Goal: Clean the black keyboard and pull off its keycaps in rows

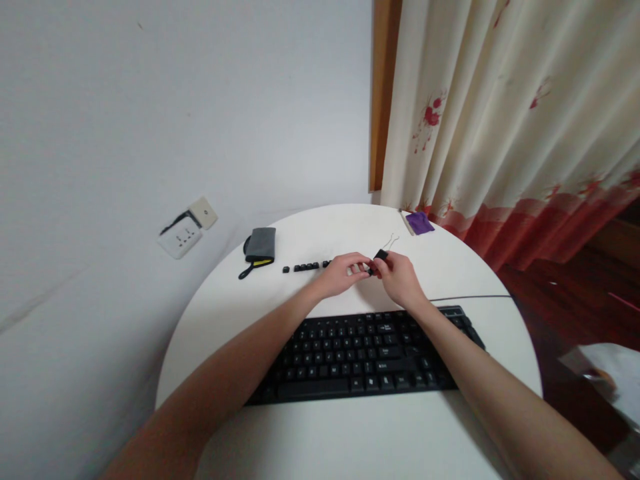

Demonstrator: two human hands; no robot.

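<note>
On the round white table, just beyond the black keyboard and beside a row of loose keycaps, the right hand pinches a small black clip, wire loops poking up clear of the fingers. The left hand curls in against it as if steadying, but whether it grips anything is hidden.

Black keyboard, white table (curtain cream, red-flowered).
</note>
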